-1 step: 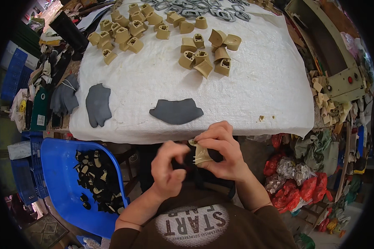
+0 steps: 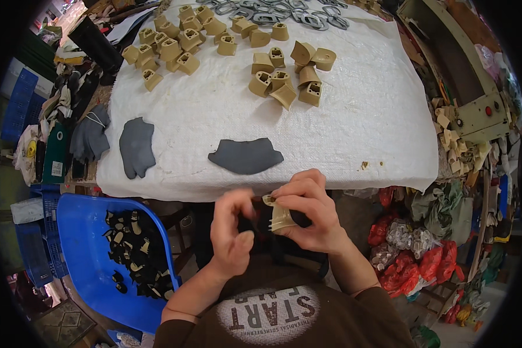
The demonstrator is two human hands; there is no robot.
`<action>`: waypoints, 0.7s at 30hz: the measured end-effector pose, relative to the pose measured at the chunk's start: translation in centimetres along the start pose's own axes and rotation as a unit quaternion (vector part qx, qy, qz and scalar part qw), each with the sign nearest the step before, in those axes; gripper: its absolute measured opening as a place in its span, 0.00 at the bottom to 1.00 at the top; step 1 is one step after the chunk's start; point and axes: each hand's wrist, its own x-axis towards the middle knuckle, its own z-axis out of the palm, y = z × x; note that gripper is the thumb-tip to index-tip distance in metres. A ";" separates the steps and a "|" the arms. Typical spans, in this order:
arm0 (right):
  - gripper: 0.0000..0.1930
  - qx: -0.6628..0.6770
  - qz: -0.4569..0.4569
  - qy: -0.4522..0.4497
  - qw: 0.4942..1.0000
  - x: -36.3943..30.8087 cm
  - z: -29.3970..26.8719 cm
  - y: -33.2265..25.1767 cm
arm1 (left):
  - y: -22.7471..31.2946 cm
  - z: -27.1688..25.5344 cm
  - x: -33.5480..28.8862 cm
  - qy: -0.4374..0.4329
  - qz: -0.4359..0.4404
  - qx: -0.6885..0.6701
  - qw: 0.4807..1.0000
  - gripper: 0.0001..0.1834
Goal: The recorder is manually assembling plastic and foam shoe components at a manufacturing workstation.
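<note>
My right hand [image 2: 310, 206] is closed round a tan plastic shoe heel [image 2: 282, 219], its hollow end facing up and small teeth showing along its left side. Just left of the heel, apart from it, is my left hand [image 2: 233, 232]. Its fingers are bent and smeared by motion, with the thumb standing away from them; whether they hold anything cannot be made out. Beyond both hands a curved dark grey leather piece [image 2: 246, 156] lies flat on the white-covered table [image 2: 342, 145]. Another grey leather piece [image 2: 137, 148] lies farther left.
Loose tan heels [image 2: 171, 49] and a smaller group of heels [image 2: 281, 81] stand farther back, before grey rings [image 2: 296, 11]. A blue tub [image 2: 78, 255] with black-and-tan pieces is at lower left. Plastic bags [image 2: 412, 261] lie at right, below a green metal machine [image 2: 481, 110].
My left hand has shifted slightly, its fingers lifting and its thumb turning up. My right hand holds the heel in nearly the same place, tilted a little differently.
</note>
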 end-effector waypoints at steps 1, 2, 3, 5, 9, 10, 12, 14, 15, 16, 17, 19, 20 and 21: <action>0.22 0.002 -0.001 0.000 1.000 0.2 0.2 -0.3 | 0.4 0.2 0.0 0.067 -0.127 -0.120 0.982 0.27; 0.22 -0.042 -0.021 -0.013 0.999 0.4 0.4 -0.7 | 0.4 -1.2 0.5 -0.110 -0.209 -0.100 0.967 0.37; 0.22 -0.086 -0.043 -0.026 0.995 0.5 0.6 -1.0 | 0.6 -1.9 0.3 -0.171 -0.323 -0.140 0.920 0.32; 0.24 -0.094 -0.063 -0.018 0.993 -0.2 0.9 -0.4 | 1.0 -1.9 0.6 -0.173 -0.318 -0.180 0.915 0.26; 0.32 -0.106 -0.002 -0.066 0.992 0.8 -0.7 -2.5 | 0.5 -2.8 0.5 -0.170 -0.281 -0.077 0.941 0.23; 0.34 -0.001 0.009 -0.055 0.998 0.6 -0.8 -2.6 | 0.3 -2.8 0.9 -0.121 -0.291 -0.050 0.948 0.24; 0.34 0.078 0.050 -0.018 0.996 -0.3 -0.9 -2.4 | 0.7 -2.5 1.4 -0.076 -0.273 -0.047 0.958 0.27; 0.24 0.151 0.164 0.075 0.972 -1.5 0.5 -1.8 | 1.2 -2.0 1.3 -0.096 -0.266 -0.056 0.957 0.28; 0.19 0.194 0.207 0.110 0.953 -1.7 1.0 -1.6 | 1.3 -1.9 1.3 -0.113 -0.257 -0.061 0.958 0.29; 0.19 0.194 0.207 0.110 0.953 -1.6 1.4 -1.9 | 0.9 -2.3 1.0 -0.146 -0.267 -0.055 0.951 0.32; 0.14 0.245 0.254 0.108 0.929 -1.4 1.7 -2.4 | 0.9 -2.2 1.1 -0.147 -0.267 -0.055 0.951 0.32; 0.09 0.294 0.303 0.107 0.900 -1.5 2.0 -2.4 | 0.7 -1.9 1.0 -0.172 -0.227 -0.037 0.958 0.32; 0.06 0.245 0.268 0.093 0.927 -1.7 2.1 -2.0 | 0.2 -1.7 0.8 -0.158 -0.194 -0.029 0.968 0.28; 0.04 0.196 0.232 0.079 0.950 -1.8 2.2 -1.8 | 0.1 -1.5 0.6 -0.159 -0.195 -0.030 0.967 0.28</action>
